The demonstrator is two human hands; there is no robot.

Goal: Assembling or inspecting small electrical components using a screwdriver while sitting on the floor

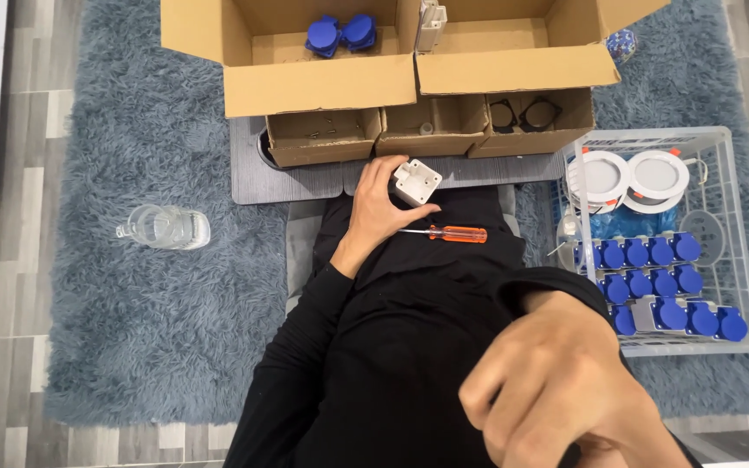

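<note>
Closest to the camera, at about 5 o'clock, the right hand is curled up into a loose fist, and I cannot see anything inside it. Further out, near the middle, the left hand is wrapped around a small white plastic box, with the thumb under it and the fingers over its side. The box sits just above the person's lap, at about 12 o'clock from the body. It looks light and hard, with smooth sides that could slip, so holding it by two flat sides looks best. Just beside that hand, an orange screwdriver lies on the black clothes. At 3 o'clock is a white basket with blue round sockets and white round lamps. At 9 o'clock a clear bottle lies on the fluffy grey rug. Farthest, at 12 o'clock, are open cardboard boxes.
</note>
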